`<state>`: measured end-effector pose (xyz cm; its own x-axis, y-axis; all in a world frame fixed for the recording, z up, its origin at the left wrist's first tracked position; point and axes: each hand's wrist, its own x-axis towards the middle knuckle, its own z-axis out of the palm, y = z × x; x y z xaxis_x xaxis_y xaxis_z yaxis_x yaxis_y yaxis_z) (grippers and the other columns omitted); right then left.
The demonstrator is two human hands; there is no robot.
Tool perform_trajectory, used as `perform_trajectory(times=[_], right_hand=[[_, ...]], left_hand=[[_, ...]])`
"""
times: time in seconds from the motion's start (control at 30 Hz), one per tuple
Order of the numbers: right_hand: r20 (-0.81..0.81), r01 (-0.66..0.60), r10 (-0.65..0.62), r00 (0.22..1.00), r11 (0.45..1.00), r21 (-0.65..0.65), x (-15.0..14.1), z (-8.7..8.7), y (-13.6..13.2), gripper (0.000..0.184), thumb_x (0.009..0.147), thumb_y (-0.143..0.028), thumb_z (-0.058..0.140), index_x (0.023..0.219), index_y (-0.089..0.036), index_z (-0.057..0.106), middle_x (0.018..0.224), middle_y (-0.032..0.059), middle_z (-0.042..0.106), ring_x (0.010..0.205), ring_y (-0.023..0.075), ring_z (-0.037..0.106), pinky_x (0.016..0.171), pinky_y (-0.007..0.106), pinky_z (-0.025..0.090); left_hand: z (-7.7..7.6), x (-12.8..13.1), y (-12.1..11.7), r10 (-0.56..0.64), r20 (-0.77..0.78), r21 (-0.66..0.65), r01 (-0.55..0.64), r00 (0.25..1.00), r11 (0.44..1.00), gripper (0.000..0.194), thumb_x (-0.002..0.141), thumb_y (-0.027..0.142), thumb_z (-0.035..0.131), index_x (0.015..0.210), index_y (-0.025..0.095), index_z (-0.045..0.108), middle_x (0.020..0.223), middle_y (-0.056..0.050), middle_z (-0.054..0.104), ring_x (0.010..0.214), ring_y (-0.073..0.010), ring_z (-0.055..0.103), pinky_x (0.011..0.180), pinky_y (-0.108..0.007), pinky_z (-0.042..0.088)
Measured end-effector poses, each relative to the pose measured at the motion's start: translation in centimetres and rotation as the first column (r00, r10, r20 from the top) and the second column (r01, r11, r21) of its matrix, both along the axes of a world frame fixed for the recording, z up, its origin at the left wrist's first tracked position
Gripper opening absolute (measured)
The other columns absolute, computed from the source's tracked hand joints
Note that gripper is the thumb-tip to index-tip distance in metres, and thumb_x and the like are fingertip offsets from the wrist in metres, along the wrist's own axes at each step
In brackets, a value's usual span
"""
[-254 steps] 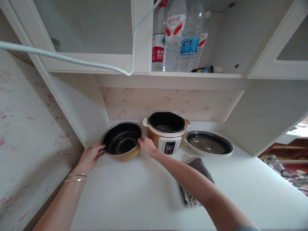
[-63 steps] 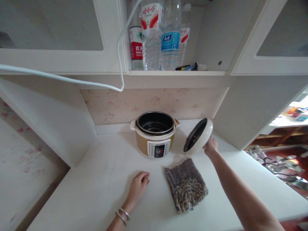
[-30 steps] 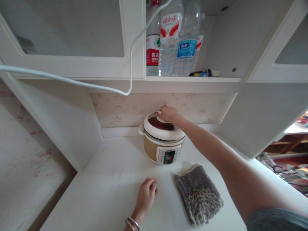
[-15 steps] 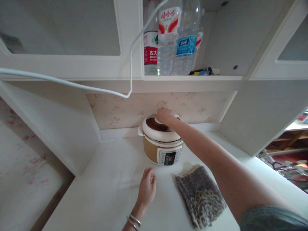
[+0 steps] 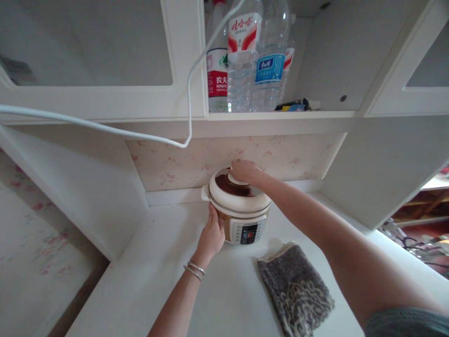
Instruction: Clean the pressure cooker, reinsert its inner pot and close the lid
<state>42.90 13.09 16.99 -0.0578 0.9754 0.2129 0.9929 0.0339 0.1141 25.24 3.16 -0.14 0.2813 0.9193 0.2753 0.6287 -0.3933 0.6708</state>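
Observation:
A beige and white electric cooker (image 5: 228,228) with a control panel stands at the back of the white counter. Its lid (image 5: 224,189) has a brown see-through top and rests on the pot. My right hand (image 5: 244,170) reaches over from the right and is closed around the lid's knob, which is mostly covered by the fingers. Against the cooker's left front side lies my left hand (image 5: 212,232), fingers stretched along the wall below the side handle (image 5: 205,193). A folded grey patterned cloth (image 5: 296,290) lies on the counter right of the hands.
Overhead is a white cabinet shelf (image 5: 280,115) holding several plastic bottles (image 5: 242,61) and small items. A white cable (image 5: 140,135) hangs across the upper left. Side panels (image 5: 389,159) flank the counter (image 5: 147,271), with a flowered wall (image 5: 175,166) behind.
My left hand has moved up and forward from the counter to the cooker's side. The cooker sits slightly further right in view. My right hand stays on the lid knob.

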Motion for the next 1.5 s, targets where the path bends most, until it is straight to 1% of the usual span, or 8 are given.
perform_trajectory(times=[0.17,0.37,0.57,0.77,1.0,1.17,1.3,1.5], right_hand=[[0.035,-0.051,0.051,0.998,0.999,0.006,0.6,0.1,-0.8,0.052,0.094,-0.050,0.035,0.123,-0.013,0.055,0.119,0.0230,0.060,0.107,0.0349,0.059,0.085,0.047,0.048],[0.053,-0.090,0.090,0.995,0.996,0.005,0.4,-0.3,-0.7,0.052,0.094,-0.053,0.033,0.125,-0.016,0.052,0.123,0.0204,0.058,0.109,0.0340,0.058,0.087,0.046,0.047],[0.060,-0.092,0.092,0.994,0.996,-0.003,0.3,-0.8,-0.3,0.050,0.095,-0.049,0.032,0.126,-0.014,0.050,0.121,0.0223,0.057,0.111,0.0331,0.057,0.088,0.045,0.046],[0.088,-0.197,0.202,0.976,0.979,-0.056,0.9,-0.6,0.0,0.050,0.095,-0.050,0.034,0.124,-0.013,0.052,0.122,0.0204,0.058,0.111,0.0307,0.058,0.090,0.041,0.045],[0.112,-0.302,0.309,0.944,0.950,-0.075,1.4,-0.5,-0.3,0.045,0.096,-0.047,0.038,0.121,-0.012,0.052,0.122,0.0181,0.057,0.112,0.0283,0.056,0.092,0.037,0.042],[0.125,-0.370,0.380,0.917,0.924,-0.092,1.9,-0.2,-0.9,0.040,0.096,-0.046,0.039,0.121,-0.017,0.052,0.123,0.0125,0.058,0.114,0.0242,0.054,0.095,0.035,0.039],[0.123,-0.336,0.343,0.931,0.939,-0.072,2.1,0.0,-1.3,0.045,0.094,-0.053,0.037,0.123,-0.022,0.052,0.126,0.0117,0.056,0.116,0.0276,0.052,0.093,0.039,0.040],[0.086,-0.173,0.177,0.980,0.983,-0.055,1.6,-0.2,-1.1,0.063,0.089,-0.068,0.027,0.125,-0.024,0.054,0.119,0.0173,0.059,0.106,0.0336,0.058,0.086,0.046,0.044]], left_hand=[[0.0,0.1,-0.1,0.014,-0.050,-0.017,-0.015,0.999,1.000,0.070,0.092,0.024,0.034,0.151,0.010,-0.003,0.156,-0.017,0.010,0.132,-0.0300,0.039,0.102,-0.038,0.041],[-0.1,-0.1,0.0,0.008,-0.097,-0.026,-0.011,0.995,1.000,0.090,0.077,0.008,0.043,0.150,0.013,-0.010,0.157,-0.012,0.001,0.131,-0.0310,0.042,0.099,-0.037,0.043],[0.3,-0.2,0.0,0.008,-0.097,-0.067,-0.014,0.995,0.998,0.091,0.076,0.008,0.043,0.150,0.014,-0.009,0.157,-0.012,0.001,0.129,-0.0313,0.045,0.098,-0.036,0.044],[0.3,-0.2,0.2,-0.033,-0.078,-0.065,0.028,0.996,0.997,0.090,0.076,0.009,0.042,0.150,0.009,-0.010,0.156,-0.014,0.002,0.135,-0.0310,0.035,0.103,-0.037,0.039],[0.7,0.5,0.0,0.012,-0.152,-0.076,-0.024,0.988,0.997,0.092,0.076,0.013,0.044,0.148,0.007,-0.013,0.155,-0.020,-0.001,0.118,-0.0347,0.054,0.090,-0.038,0.047],[1.2,0.6,-0.2,0.029,-0.186,-0.100,-0.049,0.982,0.994,0.091,0.077,0.015,0.043,0.149,0.008,-0.011,0.155,-0.019,0.002,0.115,-0.0348,0.056,0.088,-0.038,0.048],[1.5,0.5,-0.3,0.047,-0.175,-0.095,-0.065,0.983,0.993,0.088,0.077,0.015,0.044,0.150,0.009,-0.005,0.155,-0.018,0.005,0.115,-0.0338,0.057,0.088,-0.038,0.048],[1.9,0.4,-0.4,0.035,-0.175,-0.122,-0.057,0.984,0.991,0.087,0.077,0.016,0.043,0.150,0.007,-0.003,0.155,-0.018,0.005,0.115,-0.0349,0.057,0.088,-0.039,0.047]])
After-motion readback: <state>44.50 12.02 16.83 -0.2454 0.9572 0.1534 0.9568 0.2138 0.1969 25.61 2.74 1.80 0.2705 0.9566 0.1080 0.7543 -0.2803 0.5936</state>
